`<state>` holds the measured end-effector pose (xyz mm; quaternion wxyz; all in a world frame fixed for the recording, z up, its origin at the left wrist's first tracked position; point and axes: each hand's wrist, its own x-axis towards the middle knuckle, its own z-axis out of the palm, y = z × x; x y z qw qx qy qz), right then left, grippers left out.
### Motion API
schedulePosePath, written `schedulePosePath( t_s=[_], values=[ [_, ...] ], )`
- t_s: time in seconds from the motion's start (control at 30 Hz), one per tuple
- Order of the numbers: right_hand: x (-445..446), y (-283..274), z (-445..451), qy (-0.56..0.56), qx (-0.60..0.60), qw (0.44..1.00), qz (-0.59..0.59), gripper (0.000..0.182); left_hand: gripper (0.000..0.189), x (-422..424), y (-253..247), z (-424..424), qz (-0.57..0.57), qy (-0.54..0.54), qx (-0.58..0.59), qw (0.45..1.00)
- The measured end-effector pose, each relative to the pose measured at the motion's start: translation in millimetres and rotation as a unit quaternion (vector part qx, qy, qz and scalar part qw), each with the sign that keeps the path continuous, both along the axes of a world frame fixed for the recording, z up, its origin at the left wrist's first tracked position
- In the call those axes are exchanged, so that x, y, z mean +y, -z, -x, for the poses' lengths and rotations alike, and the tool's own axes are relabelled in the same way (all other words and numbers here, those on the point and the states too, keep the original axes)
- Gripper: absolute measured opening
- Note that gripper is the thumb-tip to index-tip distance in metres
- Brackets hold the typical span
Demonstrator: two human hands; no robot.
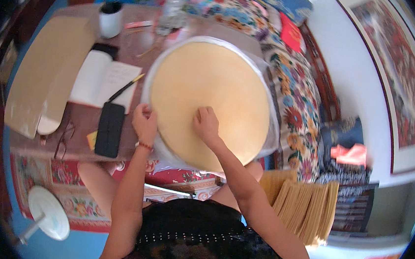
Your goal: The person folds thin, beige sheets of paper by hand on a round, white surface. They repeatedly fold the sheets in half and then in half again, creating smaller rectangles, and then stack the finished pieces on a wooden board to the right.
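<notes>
A large round pale-yellow sheet (215, 78), which looks like thin flatbread, lies flat before me. White plastic film (270, 135) shows around and beneath its rim. My right hand (207, 124) is over the lower middle of the round, fingers curled down towards its surface; whether they pinch anything is hidden. At the round's left edge is my left hand (145, 122), fingers bent and a red bracelet on the wrist. I cannot tell whether it grips the edge or film.
Left on the table (82, 126) lie an open notebook (118, 75), a pen (124, 89), a black case (110, 130), eyeglasses (65, 141) and a folded tan sheet (50, 67). A white mug (110, 21) stands behind. Folded tan sheets (304, 204) are stacked at my right.
</notes>
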<state>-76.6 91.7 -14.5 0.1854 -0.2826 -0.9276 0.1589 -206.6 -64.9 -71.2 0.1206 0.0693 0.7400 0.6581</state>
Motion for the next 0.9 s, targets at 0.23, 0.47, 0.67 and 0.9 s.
schedulePosePath(
  t_s=[0.23, 0.47, 0.67, 0.9],
  values=[
    [69, 14, -203, 0.262, -0.065, 0.948, -0.166, 0.017, 0.045, 6, -32, -122, 0.254, 0.3, 0.397, 0.83],
    [99, 26, -273, 0.394, 0.045, 0.915, 0.07, 0.026, 0.043, 23, -58, -212, 0.162, 0.436, 0.454, 0.76],
    [92, 36, -273, 0.421, 0.066, 0.896, 0.126, 0.027, 0.024, 46, -70, -230, 0.137, 0.452, 0.517, 0.714],
    [95, 49, -277, 0.409, 0.126, 0.888, 0.166, 0.019, 0.015, 54, -64, -241, 0.164, 0.499, 0.507, 0.683]
  ],
)
